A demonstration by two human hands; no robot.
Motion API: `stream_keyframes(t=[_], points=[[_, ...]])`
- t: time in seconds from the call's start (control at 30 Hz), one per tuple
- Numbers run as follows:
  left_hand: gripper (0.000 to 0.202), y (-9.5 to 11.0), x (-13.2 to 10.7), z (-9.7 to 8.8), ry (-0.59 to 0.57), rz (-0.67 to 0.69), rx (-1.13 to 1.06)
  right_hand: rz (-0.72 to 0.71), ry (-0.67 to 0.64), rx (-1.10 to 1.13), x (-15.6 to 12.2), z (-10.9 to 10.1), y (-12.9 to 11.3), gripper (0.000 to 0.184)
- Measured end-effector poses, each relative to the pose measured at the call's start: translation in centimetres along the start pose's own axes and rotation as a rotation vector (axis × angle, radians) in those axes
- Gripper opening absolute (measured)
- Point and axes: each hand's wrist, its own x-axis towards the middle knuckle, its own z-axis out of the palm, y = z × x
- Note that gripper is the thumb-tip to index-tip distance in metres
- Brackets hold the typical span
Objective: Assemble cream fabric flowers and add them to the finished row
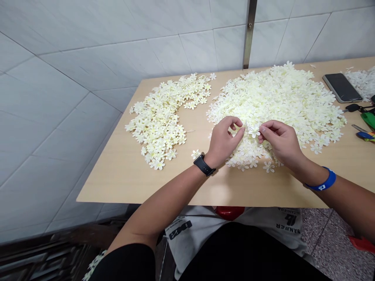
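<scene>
A small white fabric flower (253,132) is pinched between my two hands above the table. My left hand (224,141), with a black watch on the wrist, has its fingertips closed on the flower's left side. My right hand (280,141), with a blue wristband, pinches the flower's right side. Both hands hover over the near edge of a big heap of white flowers (281,97). A second, thinner curved spread of white flowers (164,117) lies to the left of my hands.
The wooden table (131,175) stands against a tiled wall. A phone (341,87) lies at the back right. Keys (356,107) and green and blue tools (367,128) sit at the right edge. More flowers (363,80) lie far right.
</scene>
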Motion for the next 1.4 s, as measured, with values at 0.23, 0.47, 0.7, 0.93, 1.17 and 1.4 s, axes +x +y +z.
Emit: stream_keyframes(t=[0.23, 0.47, 0.7, 0.93, 1.17, 1.4], points=[[0.013, 0.71, -0.67, 0.31, -0.06, 0.132, -0.032, -0.048, -0.017, -0.059, -0.47, 0.24, -0.68, 0.016], [0.012, 0.41, -0.67, 0.44, -0.047, 0.142, -0.02, -0.018, -0.087, 0.027, -0.36, 0.3, -0.29, 0.021], [0.011, 0.24, -0.57, 0.53, -0.045, 0.151, -0.071, -0.006, -0.118, 0.074, -0.22, 0.28, -0.11, 0.029], [0.013, 0.15, -0.57, 0.56, -0.063, 0.123, -0.094, -0.006, -0.127, 0.101, -0.15, 0.3, -0.15, 0.03], [0.012, 0.34, -0.53, 0.44, -0.065, 0.074, -0.118, 0.015, -0.121, 0.073, -0.3, 0.38, -0.39, 0.023], [0.015, 0.79, -0.54, 0.33, -0.057, 0.083, -0.13, 0.023, -0.105, 0.059, -0.3, 0.3, -0.1, 0.023]])
